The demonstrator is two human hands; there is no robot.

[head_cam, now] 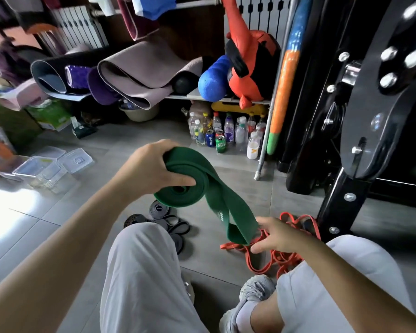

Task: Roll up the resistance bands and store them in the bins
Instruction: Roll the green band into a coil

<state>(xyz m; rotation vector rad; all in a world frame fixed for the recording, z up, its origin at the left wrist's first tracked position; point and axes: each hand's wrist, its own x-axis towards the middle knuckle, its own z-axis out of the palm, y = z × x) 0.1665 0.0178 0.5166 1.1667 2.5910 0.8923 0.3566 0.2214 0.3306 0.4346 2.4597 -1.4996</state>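
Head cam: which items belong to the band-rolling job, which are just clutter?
Job: green band in left hand and right hand; orange bands; black bands; clear bins.
Clutter: yoga mats; bottles and cans; blue foam roller; gym machine.

One green band, two hands, small groups around it.

One green resistance band (197,186) is held by two hands, the left hand (151,169) and the right hand (276,234). Below the green band on the floor lie at least four dark rolled bands (159,209). Just right of those is one tangle of orange bands (229,246), whose number cannot be told. Left of the green band stand at least three clear bins (37,168). Beyond it stand three cans (210,138) among roughly a dozen plastic bottles (228,127).
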